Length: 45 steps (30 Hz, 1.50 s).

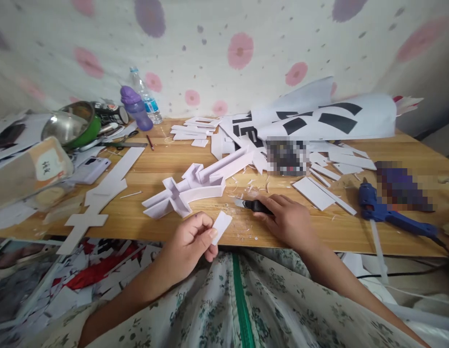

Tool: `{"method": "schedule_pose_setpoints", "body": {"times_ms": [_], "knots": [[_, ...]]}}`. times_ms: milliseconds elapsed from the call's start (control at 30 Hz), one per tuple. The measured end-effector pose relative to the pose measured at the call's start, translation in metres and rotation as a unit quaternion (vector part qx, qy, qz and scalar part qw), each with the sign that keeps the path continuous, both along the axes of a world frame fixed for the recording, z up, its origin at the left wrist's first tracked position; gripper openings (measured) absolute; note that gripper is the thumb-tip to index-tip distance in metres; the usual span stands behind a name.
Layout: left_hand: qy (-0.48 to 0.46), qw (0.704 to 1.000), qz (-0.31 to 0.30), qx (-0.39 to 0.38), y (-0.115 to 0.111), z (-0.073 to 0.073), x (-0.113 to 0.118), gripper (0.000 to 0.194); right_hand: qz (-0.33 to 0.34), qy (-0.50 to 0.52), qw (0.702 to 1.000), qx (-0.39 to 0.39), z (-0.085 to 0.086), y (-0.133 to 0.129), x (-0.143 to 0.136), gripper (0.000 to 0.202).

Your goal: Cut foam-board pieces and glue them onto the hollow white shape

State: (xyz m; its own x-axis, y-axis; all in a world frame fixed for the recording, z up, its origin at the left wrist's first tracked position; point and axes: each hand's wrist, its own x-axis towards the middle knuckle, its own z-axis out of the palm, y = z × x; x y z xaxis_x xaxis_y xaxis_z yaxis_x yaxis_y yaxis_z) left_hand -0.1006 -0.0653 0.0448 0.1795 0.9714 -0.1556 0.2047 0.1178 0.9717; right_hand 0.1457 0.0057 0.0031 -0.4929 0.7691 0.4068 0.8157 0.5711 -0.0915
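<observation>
Between thumb and fingers, my left hand pinches a small white foam board piece at the table's front edge. My right hand is wrapped round a black-handled utility knife, its blade pointing left, low over the wood. White shavings lie around the blade. Just beyond my hands stands a hollow white foam board shape with upright walls and several compartments. To the left, a flat white cut-out of similar outline overhangs the front edge.
A blue glue gun lies at right, its cord trailing off the edge. White strips and a rolled printed sheet are behind. Back left hold a purple bottle, a water bottle, a green bowl and scissors.
</observation>
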Motion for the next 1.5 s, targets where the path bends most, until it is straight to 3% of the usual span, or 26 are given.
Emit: {"method": "schedule_pose_setpoints", "body": {"times_ms": [100,233,367,500,700,1067,1500], "knots": [[0.193,0.976,0.064,0.074,-0.002,0.014,-0.030,0.012,0.008,-0.044,0.999,0.016,-0.001,0.000,-0.002,0.036],[0.319,0.929,0.146,0.116,0.003,0.034,-0.065,0.018,0.016,-0.057,0.998,0.034,-0.003,0.002,-0.002,0.038],[0.448,0.873,0.080,0.175,0.016,0.044,-0.075,0.023,0.018,-0.060,0.997,0.053,-0.005,0.003,-0.001,0.037],[0.525,0.832,0.016,0.177,0.024,0.044,-0.069,0.025,0.022,-0.056,0.996,0.063,-0.006,0.002,0.000,0.038],[0.553,0.808,0.015,0.204,0.028,0.036,-0.063,0.024,0.026,-0.046,0.997,0.055,-0.007,0.001,0.001,0.039],[0.508,0.805,0.060,0.302,0.029,0.002,-0.061,0.024,0.035,-0.040,0.998,0.044,-0.006,0.001,0.000,0.038],[0.471,0.800,0.052,0.369,0.031,-0.011,-0.066,0.020,0.043,-0.030,0.998,0.043,-0.008,0.002,0.002,0.037]]}}
